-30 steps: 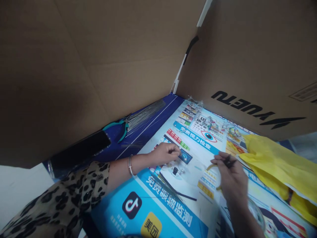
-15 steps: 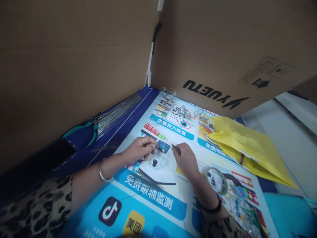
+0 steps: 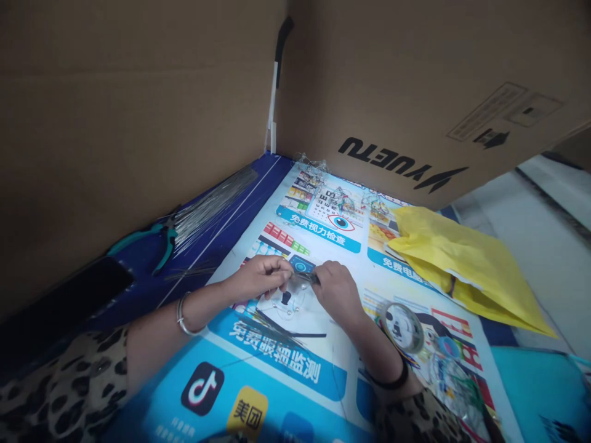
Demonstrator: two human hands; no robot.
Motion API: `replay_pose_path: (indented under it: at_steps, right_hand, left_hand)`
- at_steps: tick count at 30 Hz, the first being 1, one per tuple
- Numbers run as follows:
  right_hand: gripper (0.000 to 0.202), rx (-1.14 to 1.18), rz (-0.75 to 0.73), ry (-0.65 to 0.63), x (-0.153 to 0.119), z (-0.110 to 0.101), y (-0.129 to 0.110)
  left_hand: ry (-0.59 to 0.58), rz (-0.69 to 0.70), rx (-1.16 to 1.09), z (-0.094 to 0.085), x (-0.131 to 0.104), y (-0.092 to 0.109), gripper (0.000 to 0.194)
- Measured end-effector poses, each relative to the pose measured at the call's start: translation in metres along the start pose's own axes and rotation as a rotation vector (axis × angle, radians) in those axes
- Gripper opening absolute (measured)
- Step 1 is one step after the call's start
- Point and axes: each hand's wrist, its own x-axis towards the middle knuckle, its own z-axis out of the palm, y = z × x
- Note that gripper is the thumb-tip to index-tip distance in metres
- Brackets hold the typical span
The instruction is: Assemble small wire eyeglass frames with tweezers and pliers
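Observation:
My left hand (image 3: 265, 275) pinches something very thin, apparently the end of a beaded wire; the fingertips partly hide it. Below these fingers hangs a loop of fine wire with small clear beads (image 3: 289, 309). My right hand (image 3: 339, 292) is closed around dark metal tweezers (image 3: 306, 279). Their tips point left and meet the fingertips of my left hand, where I cannot make out what they grip. Under both hands lies a printed poster sheet (image 3: 295, 354), with several loose dark wires (image 3: 277, 329) on it.
Teal-handled pliers (image 3: 161, 240) and a bundle of straight wires (image 3: 215, 206) lie at left. At right are a tape roll (image 3: 404, 328), a clear bag (image 3: 455, 384) and a yellow bag (image 3: 466, 264). Tangled wire pieces (image 3: 341, 197) lie at the back. Cardboard walls (image 3: 378, 80) enclose the far side.
My right hand has moved left with the tweezers, bringing their tips to my left fingertips. The left hand stays nearly in place. The view has shifted slightly.

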Motion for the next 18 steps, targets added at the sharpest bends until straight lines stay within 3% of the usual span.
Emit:
replay_pose_path:
  at_steps: [18]
  right_hand:
    - [0.006, 0.019, -0.021, -0.013, 0.0009, -0.0053, -0.0015]
  left_hand:
    - [-0.007, -0.028, 0.049, 0.0011, 0.0009, -0.0004, 0.010]
